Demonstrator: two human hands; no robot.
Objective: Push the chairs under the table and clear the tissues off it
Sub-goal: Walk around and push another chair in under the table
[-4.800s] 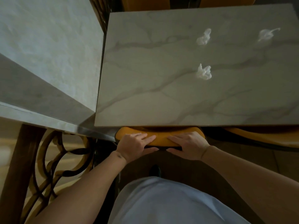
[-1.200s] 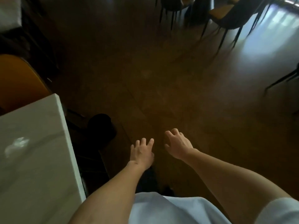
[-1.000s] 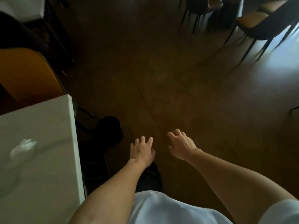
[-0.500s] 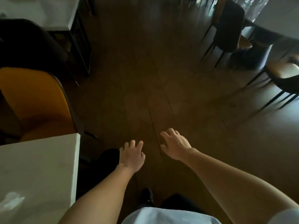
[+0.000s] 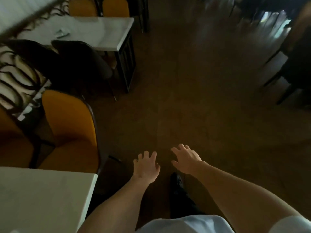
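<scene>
**Both hands empty over floor; orange chair not under tabletop**

Left hand (image 5: 146,167) and right hand (image 5: 186,159) hover over the dark floor (image 5: 193,106), fingers spread, each grip open and holding nothing. The marble tabletop (image 5: 43,197) sits lower left. 1 orange chair (image 5: 70,130) stands beside its far edge, seat exposed.

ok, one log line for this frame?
left hand: open, empty | right hand: open, empty | orange cushioned chair: at white marble table corner, not tucked in | tissues: none visible
</scene>
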